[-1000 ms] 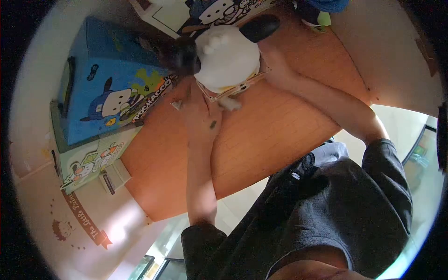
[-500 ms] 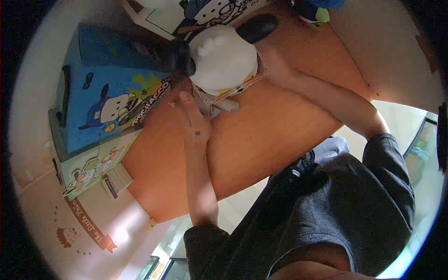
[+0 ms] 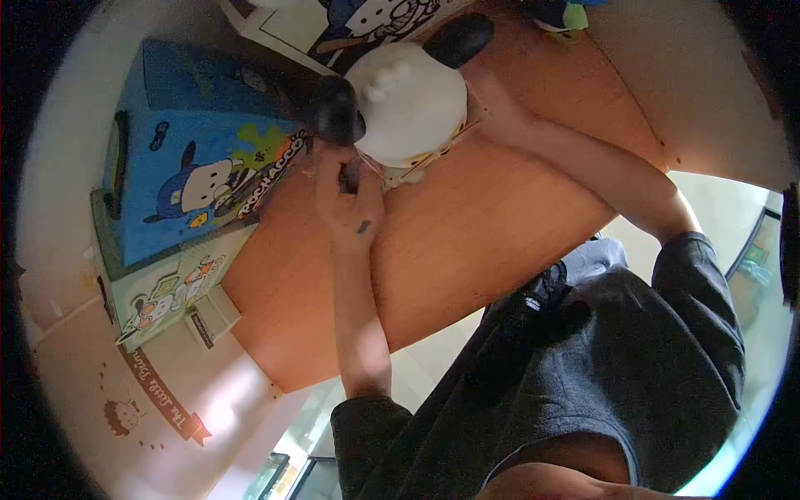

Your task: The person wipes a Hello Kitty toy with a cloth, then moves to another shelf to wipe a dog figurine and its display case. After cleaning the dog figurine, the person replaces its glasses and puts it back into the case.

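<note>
On orange-brown wooden tabletop: left hand now nearer the rounded white figure's black ear.
Right hand opposite, flanking it (cannot tell grips).

Sole camera on my head, facing forward and down. Shirt close below; left hand, right hand farther off, above table.

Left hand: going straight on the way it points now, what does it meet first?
Probably the black ear of the white toy, just ahead of the left hand in the picture. Depth is unclear from this one view; the hand might pass beneath it.
</note>
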A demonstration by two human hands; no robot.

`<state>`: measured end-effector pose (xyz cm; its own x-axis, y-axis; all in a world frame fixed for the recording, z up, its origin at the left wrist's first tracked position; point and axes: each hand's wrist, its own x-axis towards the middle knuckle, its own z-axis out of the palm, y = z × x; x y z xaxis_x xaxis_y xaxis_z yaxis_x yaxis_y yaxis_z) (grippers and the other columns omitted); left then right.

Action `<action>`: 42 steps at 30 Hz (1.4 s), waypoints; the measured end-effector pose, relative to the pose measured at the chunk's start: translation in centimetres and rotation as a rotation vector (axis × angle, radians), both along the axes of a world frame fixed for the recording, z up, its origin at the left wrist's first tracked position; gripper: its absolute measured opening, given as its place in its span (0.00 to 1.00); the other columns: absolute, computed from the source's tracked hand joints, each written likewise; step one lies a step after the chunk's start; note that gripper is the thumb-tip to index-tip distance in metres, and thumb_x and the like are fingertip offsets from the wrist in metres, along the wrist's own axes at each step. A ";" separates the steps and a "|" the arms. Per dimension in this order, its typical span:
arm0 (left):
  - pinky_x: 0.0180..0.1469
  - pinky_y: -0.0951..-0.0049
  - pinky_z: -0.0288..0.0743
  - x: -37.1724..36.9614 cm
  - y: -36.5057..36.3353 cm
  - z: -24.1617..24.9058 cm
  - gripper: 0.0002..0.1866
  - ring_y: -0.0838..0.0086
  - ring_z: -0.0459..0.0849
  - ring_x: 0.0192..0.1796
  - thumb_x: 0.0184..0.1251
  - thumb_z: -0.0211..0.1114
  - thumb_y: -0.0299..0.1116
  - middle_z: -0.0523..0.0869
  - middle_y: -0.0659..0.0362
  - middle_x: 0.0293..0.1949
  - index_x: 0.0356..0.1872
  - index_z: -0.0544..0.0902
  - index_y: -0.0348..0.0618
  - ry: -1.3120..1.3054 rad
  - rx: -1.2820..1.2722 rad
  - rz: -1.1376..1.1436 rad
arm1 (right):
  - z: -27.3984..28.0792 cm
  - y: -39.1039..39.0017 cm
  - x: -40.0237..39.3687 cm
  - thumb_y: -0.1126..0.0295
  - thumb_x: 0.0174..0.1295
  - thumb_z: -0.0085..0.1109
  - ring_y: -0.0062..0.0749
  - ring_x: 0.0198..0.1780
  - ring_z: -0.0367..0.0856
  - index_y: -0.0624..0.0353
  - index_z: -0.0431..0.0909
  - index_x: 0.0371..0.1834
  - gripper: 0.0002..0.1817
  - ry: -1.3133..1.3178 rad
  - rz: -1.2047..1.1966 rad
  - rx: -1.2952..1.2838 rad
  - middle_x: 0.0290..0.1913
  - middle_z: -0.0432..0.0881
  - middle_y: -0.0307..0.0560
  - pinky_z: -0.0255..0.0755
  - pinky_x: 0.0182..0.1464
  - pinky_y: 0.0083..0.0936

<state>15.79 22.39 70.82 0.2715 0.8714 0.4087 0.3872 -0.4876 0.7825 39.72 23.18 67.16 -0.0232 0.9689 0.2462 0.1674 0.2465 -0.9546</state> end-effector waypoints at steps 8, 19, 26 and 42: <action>0.52 0.72 0.69 -1.0 0.5 -1.0 0.01 0.70 0.77 0.49 0.63 0.66 0.20 0.79 0.54 0.48 0.32 0.83 0.33 -0.314 -0.117 0.016 | 1.4 -0.1 0.8 0.76 0.72 0.53 0.39 0.60 0.83 0.69 0.76 0.62 0.17 -0.238 0.067 -0.016 0.59 0.84 0.61 0.76 0.62 0.37; 0.66 0.51 0.67 -0.8 0.7 0.1 0.27 0.43 0.77 0.57 0.64 0.64 0.31 0.80 0.39 0.56 0.64 0.74 0.31 0.216 0.040 -0.123 | 2.0 -0.4 0.0 0.75 0.69 0.56 0.56 0.52 0.86 0.70 0.81 0.53 0.13 -0.182 -0.107 0.072 0.48 0.86 0.67 0.79 0.55 0.39; 0.59 0.44 0.68 -0.9 0.5 0.6 0.26 0.37 0.76 0.54 0.66 0.63 0.34 0.79 0.35 0.53 0.62 0.74 0.30 0.354 0.022 -0.191 | 1.0 -0.3 -0.2 0.72 0.70 0.55 0.59 0.49 0.85 0.68 0.80 0.51 0.13 -0.054 -0.069 0.147 0.48 0.85 0.68 0.79 0.50 0.42; 0.65 0.49 0.63 -0.4 1.0 0.3 0.25 0.42 0.72 0.59 0.80 0.48 0.44 0.75 0.37 0.57 0.60 0.76 0.29 0.307 0.082 -0.022 | 1.3 -0.4 -0.1 0.75 0.72 0.48 0.53 0.49 0.85 0.67 0.77 0.56 0.14 -0.214 -0.198 0.057 0.49 0.85 0.64 0.77 0.52 0.37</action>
